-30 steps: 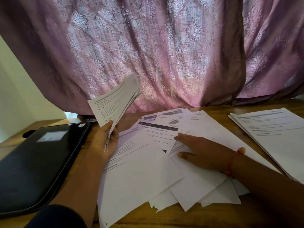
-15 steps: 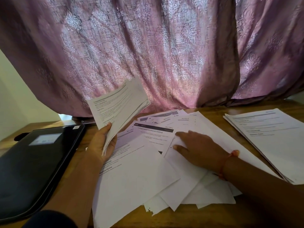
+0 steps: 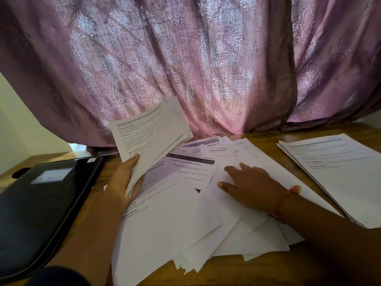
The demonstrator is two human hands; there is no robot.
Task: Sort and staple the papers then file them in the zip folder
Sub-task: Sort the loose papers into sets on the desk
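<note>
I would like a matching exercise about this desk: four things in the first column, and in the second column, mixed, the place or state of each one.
Things
1. bundle of papers
2. zip folder
3. neat stack of papers
4. loose sheets

Places or states
A. fanned out in the middle, under the right hand
B. lying flat at the left of the table
C. held up by the left hand
D. lying at the right of the table, touched by no hand

Pairs: 1-C, 2-B, 3-D, 4-A
</note>
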